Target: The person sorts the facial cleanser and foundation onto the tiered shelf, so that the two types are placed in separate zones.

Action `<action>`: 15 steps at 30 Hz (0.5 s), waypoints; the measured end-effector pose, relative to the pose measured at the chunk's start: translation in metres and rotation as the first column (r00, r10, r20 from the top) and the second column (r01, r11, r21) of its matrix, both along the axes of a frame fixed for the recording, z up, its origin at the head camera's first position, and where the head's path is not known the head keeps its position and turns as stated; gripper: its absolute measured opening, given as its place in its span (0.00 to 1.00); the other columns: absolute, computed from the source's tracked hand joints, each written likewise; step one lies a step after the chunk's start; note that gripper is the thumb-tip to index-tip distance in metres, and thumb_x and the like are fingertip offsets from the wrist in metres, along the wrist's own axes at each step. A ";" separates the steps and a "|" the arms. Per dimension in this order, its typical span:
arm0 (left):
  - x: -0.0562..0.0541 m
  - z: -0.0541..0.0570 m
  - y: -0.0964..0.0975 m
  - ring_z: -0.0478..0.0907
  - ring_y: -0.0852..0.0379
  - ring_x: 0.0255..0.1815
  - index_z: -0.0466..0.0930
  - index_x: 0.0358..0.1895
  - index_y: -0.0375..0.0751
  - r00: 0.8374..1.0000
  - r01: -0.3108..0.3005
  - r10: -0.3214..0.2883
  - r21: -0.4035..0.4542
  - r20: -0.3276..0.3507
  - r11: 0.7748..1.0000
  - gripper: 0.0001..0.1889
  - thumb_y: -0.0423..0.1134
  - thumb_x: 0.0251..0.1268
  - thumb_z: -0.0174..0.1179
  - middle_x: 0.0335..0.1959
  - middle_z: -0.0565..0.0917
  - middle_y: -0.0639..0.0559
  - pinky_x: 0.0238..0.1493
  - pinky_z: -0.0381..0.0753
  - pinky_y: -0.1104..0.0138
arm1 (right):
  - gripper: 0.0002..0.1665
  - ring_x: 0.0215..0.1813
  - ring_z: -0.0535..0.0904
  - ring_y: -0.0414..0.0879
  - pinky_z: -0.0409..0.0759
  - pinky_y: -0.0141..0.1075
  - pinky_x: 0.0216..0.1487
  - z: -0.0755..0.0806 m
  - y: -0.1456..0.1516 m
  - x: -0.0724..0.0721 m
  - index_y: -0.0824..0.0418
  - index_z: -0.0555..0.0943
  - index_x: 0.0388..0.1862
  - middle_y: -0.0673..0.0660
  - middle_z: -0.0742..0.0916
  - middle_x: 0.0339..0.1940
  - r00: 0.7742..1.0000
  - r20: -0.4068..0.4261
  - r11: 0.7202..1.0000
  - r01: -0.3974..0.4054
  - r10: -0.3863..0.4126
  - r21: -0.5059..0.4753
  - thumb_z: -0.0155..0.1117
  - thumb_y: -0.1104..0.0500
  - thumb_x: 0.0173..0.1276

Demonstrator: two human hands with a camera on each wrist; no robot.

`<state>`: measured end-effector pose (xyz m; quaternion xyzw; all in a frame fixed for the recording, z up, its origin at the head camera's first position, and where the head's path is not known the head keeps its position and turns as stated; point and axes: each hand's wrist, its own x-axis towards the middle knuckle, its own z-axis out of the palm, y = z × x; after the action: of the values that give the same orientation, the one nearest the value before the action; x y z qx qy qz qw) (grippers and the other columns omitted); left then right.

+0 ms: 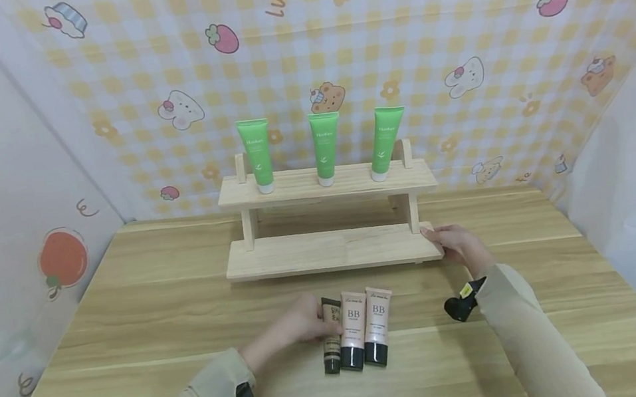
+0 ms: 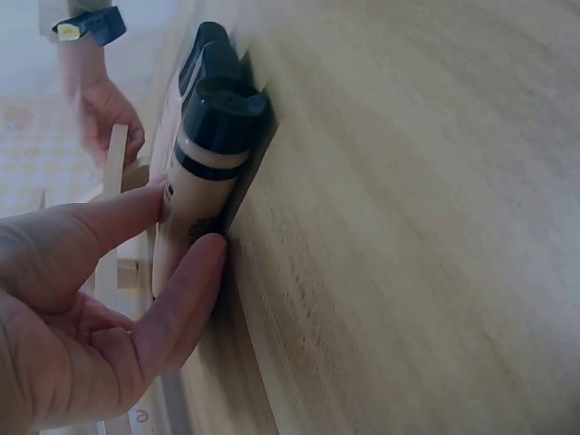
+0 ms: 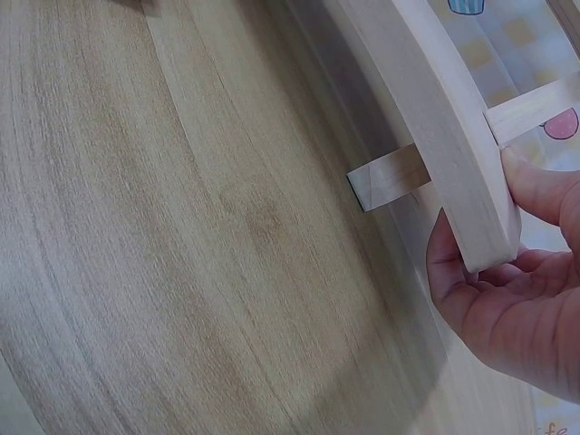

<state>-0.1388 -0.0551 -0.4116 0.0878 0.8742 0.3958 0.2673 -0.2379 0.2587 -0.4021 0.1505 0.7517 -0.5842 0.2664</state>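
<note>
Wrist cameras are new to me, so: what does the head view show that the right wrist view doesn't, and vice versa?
Only the head view shows the left hand, the green tubes and the lettering on the BB tubes.

Only the right wrist view shows fingers of the right hand curled under the shelf.

Both show that hand, the shelf, table and patterned cloth.

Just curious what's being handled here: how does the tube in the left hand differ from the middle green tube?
The held tube is beige and black with a black cap; the middle green tube has a white cap. The held tube lies down, pinched by the left hand; the middle green tube stands cap-down, untouched, on the upper shelf. Both are squeeze tubes with printing.
</note>
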 end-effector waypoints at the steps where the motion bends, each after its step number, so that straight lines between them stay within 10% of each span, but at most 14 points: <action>1: 0.000 0.000 0.001 0.61 0.64 0.09 0.74 0.15 0.40 1.000 0.002 -0.002 0.000 -0.005 1.000 0.14 0.41 0.47 0.68 0.08 0.71 0.55 0.10 0.61 0.77 | 0.44 0.71 0.56 0.60 0.61 0.45 0.70 -0.002 0.002 -0.001 0.75 0.39 0.69 0.74 0.57 0.70 1.000 -0.003 1.000 -0.007 0.007 -0.001 0.44 0.47 0.71; 7: 0.004 0.001 0.004 0.69 0.60 0.13 0.76 0.21 0.38 1.000 -0.007 0.007 -0.005 -0.006 1.000 0.10 0.38 0.50 0.65 0.15 0.79 0.50 0.14 0.69 0.74 | 0.52 0.68 0.64 0.59 0.68 0.45 0.66 -0.016 0.017 -0.013 0.76 0.44 0.69 0.74 0.62 0.67 0.999 -0.010 0.999 -0.031 0.030 -0.040 0.56 0.43 0.64; 15: 0.009 -0.004 -0.001 0.73 0.60 0.14 0.73 0.21 0.34 0.999 -0.052 0.051 0.074 0.004 0.996 0.12 0.38 0.51 0.64 0.17 0.79 0.48 0.15 0.74 0.75 | 0.42 0.69 0.58 0.57 0.59 0.46 0.71 -0.001 0.000 0.000 0.75 0.40 0.69 0.73 0.56 0.70 1.000 -0.004 1.000 -0.016 0.016 -0.022 0.41 0.49 0.72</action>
<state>-0.1295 -0.0561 -0.4151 0.0747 0.8606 0.4347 0.2547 -0.2376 0.2591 -0.4031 0.1403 0.7469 -0.5908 0.2711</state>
